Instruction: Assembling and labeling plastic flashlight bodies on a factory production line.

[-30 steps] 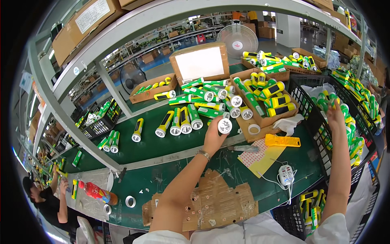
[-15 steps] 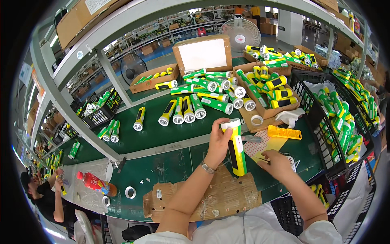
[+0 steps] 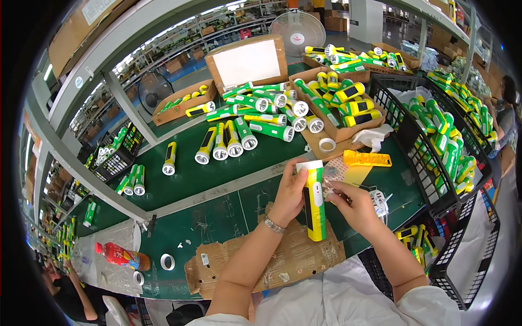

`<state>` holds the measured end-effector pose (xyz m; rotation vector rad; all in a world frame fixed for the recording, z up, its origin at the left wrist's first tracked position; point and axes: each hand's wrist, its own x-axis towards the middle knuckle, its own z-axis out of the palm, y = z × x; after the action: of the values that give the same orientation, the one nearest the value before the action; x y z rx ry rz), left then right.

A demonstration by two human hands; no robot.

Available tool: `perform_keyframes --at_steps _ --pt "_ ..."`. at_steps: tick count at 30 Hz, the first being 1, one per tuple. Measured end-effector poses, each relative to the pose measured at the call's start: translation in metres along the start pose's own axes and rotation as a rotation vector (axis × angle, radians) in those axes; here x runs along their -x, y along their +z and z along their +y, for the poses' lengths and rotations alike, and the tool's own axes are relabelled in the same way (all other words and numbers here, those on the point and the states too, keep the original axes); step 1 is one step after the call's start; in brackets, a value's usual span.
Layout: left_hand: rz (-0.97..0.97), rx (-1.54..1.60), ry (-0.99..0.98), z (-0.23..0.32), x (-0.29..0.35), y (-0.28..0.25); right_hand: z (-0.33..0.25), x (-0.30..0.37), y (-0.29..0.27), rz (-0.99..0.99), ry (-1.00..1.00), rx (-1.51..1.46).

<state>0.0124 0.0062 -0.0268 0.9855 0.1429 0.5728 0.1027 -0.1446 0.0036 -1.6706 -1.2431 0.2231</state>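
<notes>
My left hand (image 3: 290,191) is wrapped round the upper end of a yellow and green flashlight (image 3: 316,209). It stands nearly upright over a flattened piece of brown cardboard (image 3: 239,259), its white head at the top and a dark panel along one side. Close by the flashlight's right side is my right hand (image 3: 353,206), thumb and fingers pinched together; whatever they hold is too small to make out. Just beyond the hands lie a sheet with rows of small pink marks (image 3: 335,170) and a yellow sheet (image 3: 357,175), partly hidden by my right hand.
Several flashlights (image 3: 228,142) lie across the green bench. A cardboard box (image 3: 348,130) and a black crate (image 3: 399,130) hold more. An orange plastic piece (image 3: 367,158), a tape roll (image 3: 167,262) and a red-capped bottle (image 3: 122,256) are within reach. A metal post (image 3: 81,157) slants at left.
My right hand has moved from the marked sheet to the flashlight's side, its fingers now pinched. The left hand still holds the flashlight, turned slightly. The whole view has shifted.
</notes>
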Motion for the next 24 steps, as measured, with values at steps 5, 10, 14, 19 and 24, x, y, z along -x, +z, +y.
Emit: perform_keyframes --at_steps 5,10,14,19,24 --pt "-0.028 -0.014 0.067 -0.001 0.003 0.01 -0.014 0.0 -0.004 0.028 0.031 0.276" --pt "-0.077 -0.458 0.363 -0.001 0.008 0.017 -0.019 -0.01 -0.02 -0.065 0.062 0.292" --pt "-0.071 -0.458 0.344 0.003 0.01 0.023 -0.024 -0.019 -0.024 -0.172 0.054 0.346" --pt "-0.049 -0.445 0.294 0.002 0.01 0.02 -0.019 -0.023 -0.022 -0.203 0.06 0.273" --pt "-0.051 -0.521 0.322 -0.004 0.01 0.018 -0.016 -0.021 -0.016 -0.184 0.092 0.239"
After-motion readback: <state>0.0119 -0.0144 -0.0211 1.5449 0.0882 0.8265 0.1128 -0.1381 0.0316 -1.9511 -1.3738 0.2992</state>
